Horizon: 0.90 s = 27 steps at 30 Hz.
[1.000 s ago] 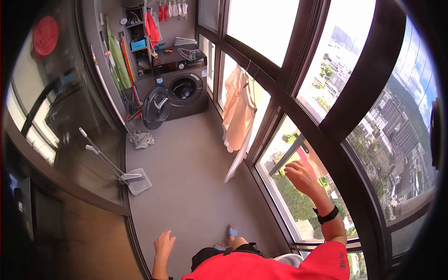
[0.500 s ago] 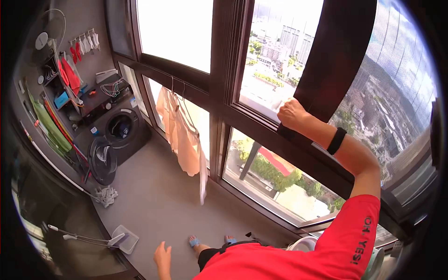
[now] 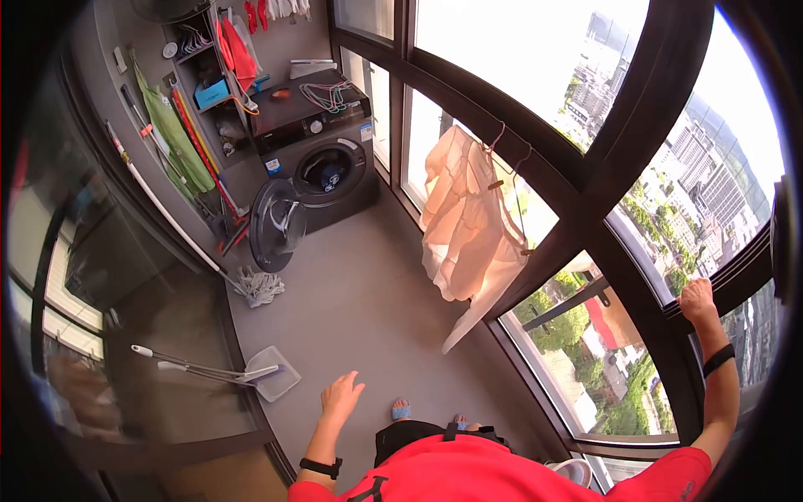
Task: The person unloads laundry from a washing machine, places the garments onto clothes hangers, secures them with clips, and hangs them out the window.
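At the lower right of the tall window, my right hand (image 3: 696,299) is closed against the edge of the dark window sash (image 3: 740,269); its curled fingers are partly hidden from this side. City buildings show through the pane beside it. My left hand (image 3: 341,397) hangs low in front of me over the grey floor, thumb apart from the fingers, holding nothing. A pale peach garment (image 3: 468,226) hangs from hangers on the window rail between me and the washing machine, touched by neither hand.
A black washing machine (image 3: 335,197) stands at the far end, its round door (image 3: 278,224) swung open. A mop head (image 3: 261,287) and a dustpan (image 3: 272,374) lie on the floor at left. A green cloth (image 3: 174,138) hangs on the left wall. A white bucket (image 3: 575,471) is by my right side.
My view has turned left, so the washing machine and garment sit further right. The right hand stays closed at the sash. My left arm shows more, its hand still free.
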{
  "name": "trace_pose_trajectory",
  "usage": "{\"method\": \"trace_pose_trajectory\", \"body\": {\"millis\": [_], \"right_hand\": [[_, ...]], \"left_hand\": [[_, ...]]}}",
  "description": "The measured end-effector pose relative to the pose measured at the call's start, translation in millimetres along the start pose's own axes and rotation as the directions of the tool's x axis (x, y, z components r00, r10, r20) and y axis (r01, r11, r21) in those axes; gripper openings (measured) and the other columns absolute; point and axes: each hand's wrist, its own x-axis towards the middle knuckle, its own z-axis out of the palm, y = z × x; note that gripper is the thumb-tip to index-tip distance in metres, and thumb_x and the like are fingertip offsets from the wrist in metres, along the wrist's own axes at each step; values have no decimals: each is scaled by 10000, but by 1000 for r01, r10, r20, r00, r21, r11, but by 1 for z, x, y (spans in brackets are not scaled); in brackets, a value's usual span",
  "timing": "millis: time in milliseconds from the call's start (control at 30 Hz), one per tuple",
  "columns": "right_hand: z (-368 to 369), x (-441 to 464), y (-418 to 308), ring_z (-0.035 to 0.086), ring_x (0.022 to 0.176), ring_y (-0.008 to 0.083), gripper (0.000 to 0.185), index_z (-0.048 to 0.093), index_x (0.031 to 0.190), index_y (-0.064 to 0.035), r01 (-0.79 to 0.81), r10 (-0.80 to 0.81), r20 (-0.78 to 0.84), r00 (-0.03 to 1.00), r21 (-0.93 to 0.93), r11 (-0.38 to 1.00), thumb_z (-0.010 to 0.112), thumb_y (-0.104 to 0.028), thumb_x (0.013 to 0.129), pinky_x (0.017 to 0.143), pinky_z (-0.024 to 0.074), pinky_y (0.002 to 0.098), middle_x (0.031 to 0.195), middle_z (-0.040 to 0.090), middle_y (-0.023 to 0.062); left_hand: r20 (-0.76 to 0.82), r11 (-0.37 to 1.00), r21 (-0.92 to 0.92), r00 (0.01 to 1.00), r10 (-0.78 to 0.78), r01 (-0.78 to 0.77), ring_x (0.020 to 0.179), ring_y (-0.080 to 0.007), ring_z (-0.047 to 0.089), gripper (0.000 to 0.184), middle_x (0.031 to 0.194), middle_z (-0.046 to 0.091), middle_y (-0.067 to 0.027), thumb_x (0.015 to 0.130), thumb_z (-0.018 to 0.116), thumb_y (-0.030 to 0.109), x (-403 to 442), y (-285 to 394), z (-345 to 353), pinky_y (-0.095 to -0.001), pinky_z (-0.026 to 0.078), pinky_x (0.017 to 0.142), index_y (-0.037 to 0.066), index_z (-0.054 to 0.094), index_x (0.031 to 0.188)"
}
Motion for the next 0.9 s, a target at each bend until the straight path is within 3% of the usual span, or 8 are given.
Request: {"method": "trace_pose_trajectory", "body": {"millis": [200, 233, 300, 433, 633, 800, 833, 900], "right_hand": [[49, 10, 7, 609, 828, 250, 218, 690, 675, -91, -136, 132, 46, 990, 118, 984, 663, -307, 693, 739, 457, 352, 730, 648, 101], [32, 1, -5, 570, 905, 256, 227, 699, 729, -73, -13, 15, -41, 999, 35, 999, 657, -296, 738, 797, 423, 348, 785, 643, 120], [-55, -24, -59, 522, 891, 318, 160, 622, 720, -2, 188, -5, -387, 922, 437, 880, 682, -149, 699, 803, 406, 408, 762, 594, 149], [-202, -43, -181, 588, 739, 341, 173, 598, 860, -28, 557, -269, -488, 831, 735, 387, 632, -175, 776, 641, 463, 426, 746, 608, 140], [-188, 46, -366, 608, 823, 330, 201, 613, 932, -91, 832, -811, -430, 397, 541, 120, 533, -253, 843, 711, 484, 438, 853, 638, 134], [-223, 144, -496, 619, 751, 365, 215, 623, 850, -77, 891, -737, -634, 234, 444, -100, 494, -248, 848, 694, 488, 460, 811, 640, 166], [-233, 168, -534, 624, 784, 354, 240, 635, 891, -78, 912, -846, -471, 251, 408, 43, 481, -258, 851, 717, 489, 460, 831, 644, 168], [-279, 198, -580, 624, 842, 346, 247, 643, 933, -84, 909, -891, -403, 210, 416, 26, 484, -252, 847, 741, 493, 455, 880, 647, 176]], "left_hand": [[-19, 996, -28, 996, -83, 83, 949, -308, 598, 398, 1101, 608, -103, 834, 575, 316, 9, -53, -22, -430, 472, 793, 97, 539, 1165], [-18, 994, -31, 994, -107, 106, 945, -308, 599, 395, 1097, 609, -105, 835, 574, 314, 12, -60, -25, -432, 471, 793, 96, 540, 1163], [-37, 991, -17, 991, -130, 129, 941, -305, 600, 392, 1089, 611, -107, 834, 577, 309, 15, -73, -31, -431, 472, 789, 96, 541, 1161], [-34, 983, -7, 982, -185, 185, 937, -304, 600, 386, 1083, 612, -110, 830, 586, 299, 34, -78, -51, -423, 474, 782, 93, 543, 1154], [-145, 985, -45, 974, -172, 167, 925, -306, 601, 363, 1070, 615, -114, 826, 592, 286, 77, -98, -59, -431, 474, 757, 97, 555, 1133], [3, 901, 28, 901, -433, 433, 940, -305, 597, 382, 1069, 621, -114, 808, 600, 318, 112, -137, -47, -433, 468, 777, 109, 570, 1126], [51, 866, 56, 865, -500, 497, 945, -305, 596, 391, 1063, 625, -115, 805, 601, 328, 121, -148, -46, -431, 466, 786, 111, 572, 1129], [114, 812, 54, 804, -583, 581, 946, -312, 598, 408, 1000, 647, -113, 798, 601, 373, 117, -206, 5, -428, 465, 801, 134, 591, 1129]]}}
